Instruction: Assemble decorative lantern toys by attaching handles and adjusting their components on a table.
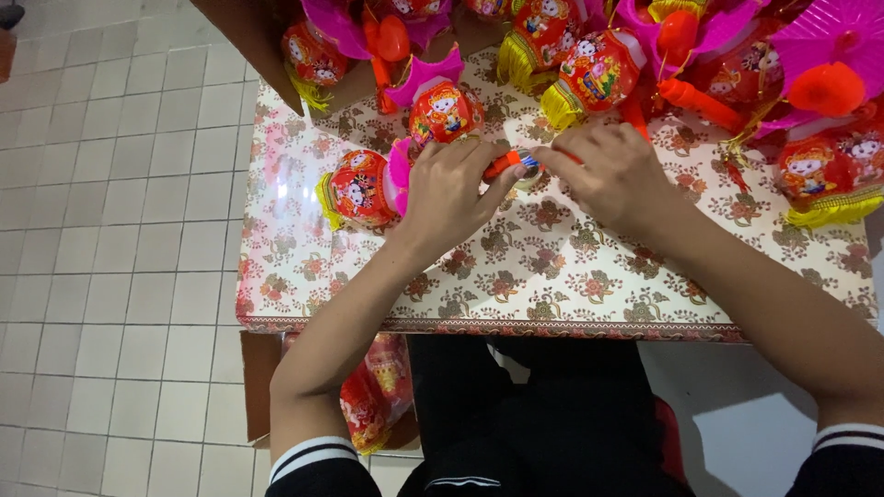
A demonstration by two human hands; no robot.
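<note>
Orange handle (505, 165) between left hand (448, 191) and right hand (615, 175)

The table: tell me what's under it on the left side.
Under the table, left of the person's lap, red-and-yellow printed packets rest against a brown cardboard box. The tabletop covers whatever lies further back.

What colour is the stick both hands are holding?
Orange-red; the stick shows best in the head view, between left hand and right hand.

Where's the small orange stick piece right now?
In the head view, the orange stick piece is at the table's middle, pinched between the left hand and right hand, just below a red lantern.
</note>
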